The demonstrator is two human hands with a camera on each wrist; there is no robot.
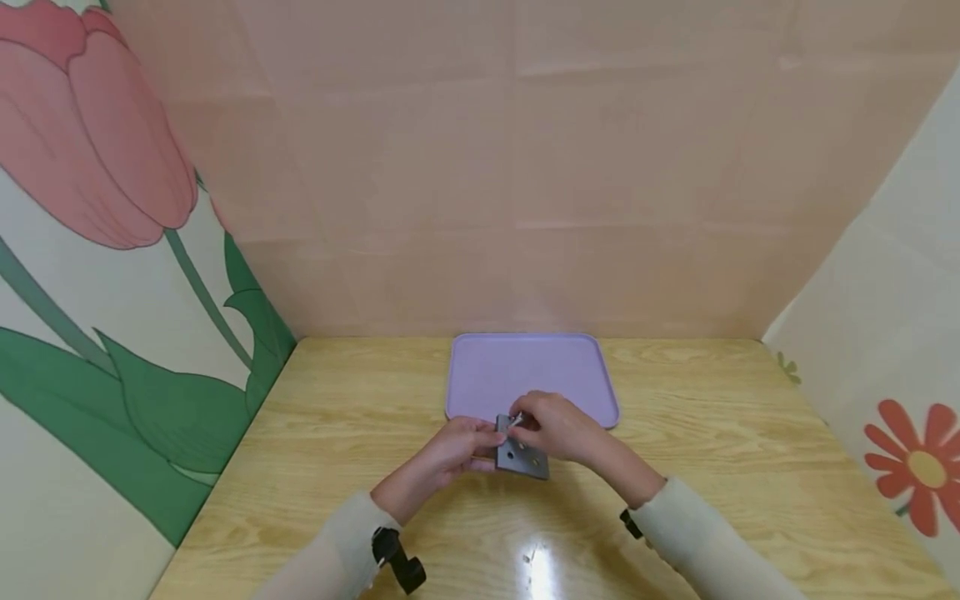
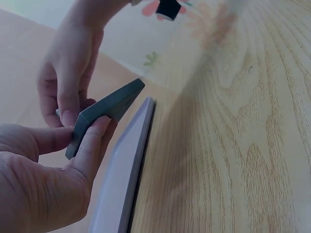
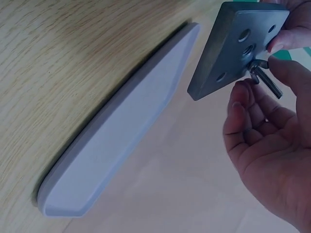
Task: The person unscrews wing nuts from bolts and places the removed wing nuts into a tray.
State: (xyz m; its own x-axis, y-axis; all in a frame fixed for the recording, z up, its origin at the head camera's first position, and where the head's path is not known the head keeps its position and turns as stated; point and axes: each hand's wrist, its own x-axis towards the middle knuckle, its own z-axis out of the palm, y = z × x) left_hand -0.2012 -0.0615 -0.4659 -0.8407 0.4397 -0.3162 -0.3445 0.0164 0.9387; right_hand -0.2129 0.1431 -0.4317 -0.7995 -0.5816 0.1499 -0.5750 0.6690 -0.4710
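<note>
My left hand (image 1: 453, 450) grips a grey metal plate (image 1: 531, 468) by its left edge, thumb on one face and fingers behind it. In the right wrist view several round holes show in the plate's face. A wing nut (image 3: 263, 63) sits close against that face, and a threaded shaft (image 3: 270, 85) sticks out through it, away from the plate. My right hand (image 1: 558, 425) pinches the wing nut between thumb and curled fingers. Edge-on in the left wrist view, the plate hides most of the shaft. Both hands are above the wooden table.
A lilac tray (image 1: 532, 367) lies on the wooden table (image 1: 360, 400) just beyond my hands, against the pinkish back wall (image 1: 510, 167). Flower-patterned panels (image 1: 885, 350) stand on both sides.
</note>
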